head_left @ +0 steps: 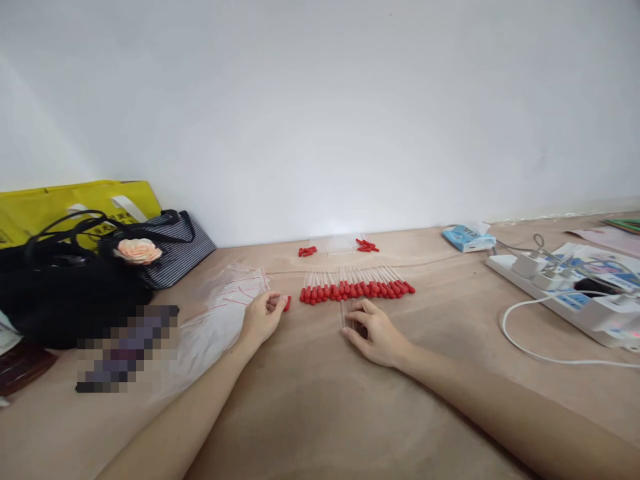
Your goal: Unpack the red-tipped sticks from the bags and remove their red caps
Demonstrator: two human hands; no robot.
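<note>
My left hand is closed in a pinch on a small red rubber bulb, whose tip shows past the fingers. To its right, my right hand curls its thumb and fingers around a thin clear tube, partly hidden by the fingers. Just beyond both hands lies a long row of droppers, red bulbs toward me and thin pale stems pointing away. Farther back, loose red bulbs form a left pile and a right pile, with a bundle of thin clear tubes between them.
Clear zip bags with red strips spread beside my left forearm. A black bag, a striped bag and a yellow bag crowd the left. A tissue pack and a power strip with cables sit right.
</note>
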